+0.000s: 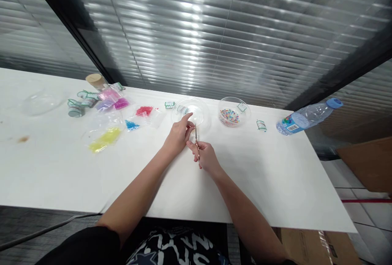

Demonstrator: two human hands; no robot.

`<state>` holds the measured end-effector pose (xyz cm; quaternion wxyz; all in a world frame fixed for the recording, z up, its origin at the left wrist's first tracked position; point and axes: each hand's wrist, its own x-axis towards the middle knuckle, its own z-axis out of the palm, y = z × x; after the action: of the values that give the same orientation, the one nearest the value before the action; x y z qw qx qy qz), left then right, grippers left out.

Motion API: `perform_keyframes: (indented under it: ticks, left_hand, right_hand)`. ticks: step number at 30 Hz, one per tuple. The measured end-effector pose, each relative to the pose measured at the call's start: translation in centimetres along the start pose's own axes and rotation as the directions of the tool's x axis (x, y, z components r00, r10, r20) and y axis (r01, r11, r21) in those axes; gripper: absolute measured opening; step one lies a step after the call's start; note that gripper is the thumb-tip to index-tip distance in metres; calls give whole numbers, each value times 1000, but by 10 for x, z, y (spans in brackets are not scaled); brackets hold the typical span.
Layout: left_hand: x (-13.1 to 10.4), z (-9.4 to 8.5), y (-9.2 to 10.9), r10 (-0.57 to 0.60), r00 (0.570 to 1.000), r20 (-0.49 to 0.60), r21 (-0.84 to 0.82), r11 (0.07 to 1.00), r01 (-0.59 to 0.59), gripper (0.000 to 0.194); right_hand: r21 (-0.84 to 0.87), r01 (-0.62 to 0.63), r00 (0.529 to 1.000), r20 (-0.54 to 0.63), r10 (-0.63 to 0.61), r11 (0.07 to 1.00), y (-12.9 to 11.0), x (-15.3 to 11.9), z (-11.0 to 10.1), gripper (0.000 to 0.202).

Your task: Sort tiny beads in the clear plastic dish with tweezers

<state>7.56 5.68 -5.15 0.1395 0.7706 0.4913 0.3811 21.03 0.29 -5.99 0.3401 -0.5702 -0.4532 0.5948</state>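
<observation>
In the middle of the head view, my right hand [207, 157] grips a small pair of scissors [196, 137] by the handles, blades pointing away from me. Just left of the blades, my left hand [177, 137] is closed in a pinch with one finger raised. What it pinches is too fine to make out. Both hands are close together at the near edge of a clear round dish [206, 114], partly covered by my left hand. A second clear bowl [219, 112] to the right holds many small multicoloured beads [229, 116].
On the left of the white table [147, 179] lie bags of yellow beads [105, 139], red beads [144, 111], blue beads [131, 125] and pink beads [109, 94]. Small thread spools [75, 108] stand beside them. A water bottle [306, 118] is near the right edge.
</observation>
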Motion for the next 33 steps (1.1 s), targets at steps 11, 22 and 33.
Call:
perform_keyframes:
  ticks: [11, 22, 33]
  left_hand:
    - [0, -1, 1, -26, 1000, 7, 3, 1000, 26, 41]
    - [0, -4, 5, -23, 999, 30, 72, 997, 21, 41]
    - [-1, -3, 1, 22, 999, 44, 232, 972, -32, 34]
  right_hand:
    - [-51, 19, 1000, 12, -18, 999, 1, 1, -1, 52]
    - [1, -30, 999, -24, 30, 1000, 2, 2, 0, 50]
    - [25, -51, 998, -36, 52, 998, 2, 2, 0, 50]
